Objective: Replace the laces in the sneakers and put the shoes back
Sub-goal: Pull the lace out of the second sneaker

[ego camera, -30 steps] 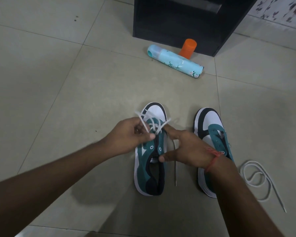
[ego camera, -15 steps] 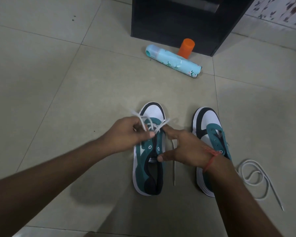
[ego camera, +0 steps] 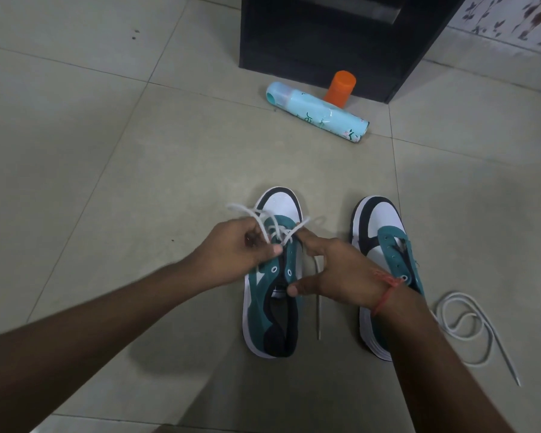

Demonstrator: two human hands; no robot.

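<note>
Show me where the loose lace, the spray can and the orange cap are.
loose lace (ego camera: 469, 331): head view, on its coiled loops.
spray can (ego camera: 320, 115): head view, middle of its body.
orange cap (ego camera: 340, 88): head view, on its side.

The right hand (ego camera: 338, 270) and its wrist hide the near inner side of the right sneaker (ego camera: 384, 245). The left hand (ego camera: 241, 248) covers part of the lace (ego camera: 272, 226) it pinches, blurred there. The black cabinet (ego camera: 325, 42) is cut off by the far edge.
</note>
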